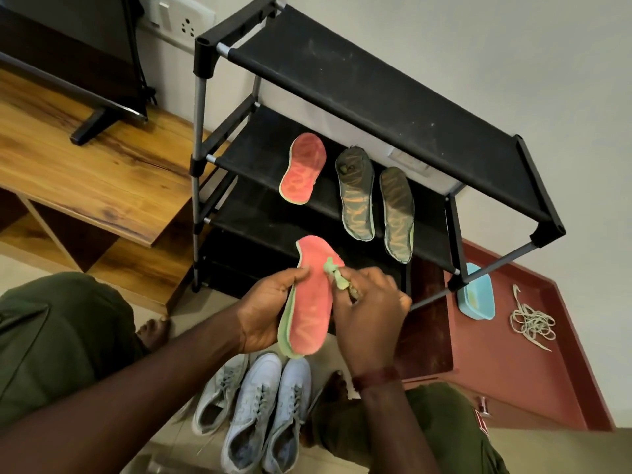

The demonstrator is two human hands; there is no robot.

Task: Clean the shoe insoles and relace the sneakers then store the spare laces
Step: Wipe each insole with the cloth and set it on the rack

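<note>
My left hand (pixel 270 309) grips a red insole with a green edge (pixel 313 302) by its left side, in front of the shoe rack. My right hand (pixel 371 313) pinches a small green cloth (pixel 337 275) against the insole's upper right part. A second red insole (pixel 302 169) lies on the rack's middle shelf, with two dark grey insoles (pixel 355 195) (pixel 396 213) beside it. Three pale sneakers (pixel 260 408) stand on the floor below my hands. A heap of loose pale laces (pixel 531 323) lies on the red surface at the right.
The black shoe rack (pixel 376 94) has several fabric shelves on metal poles. A light blue tub (pixel 477 295) sits behind the rack's right leg. A wooden TV unit (pixel 85 159) with a TV stands at the left. My knees in green trousers frame the sneakers.
</note>
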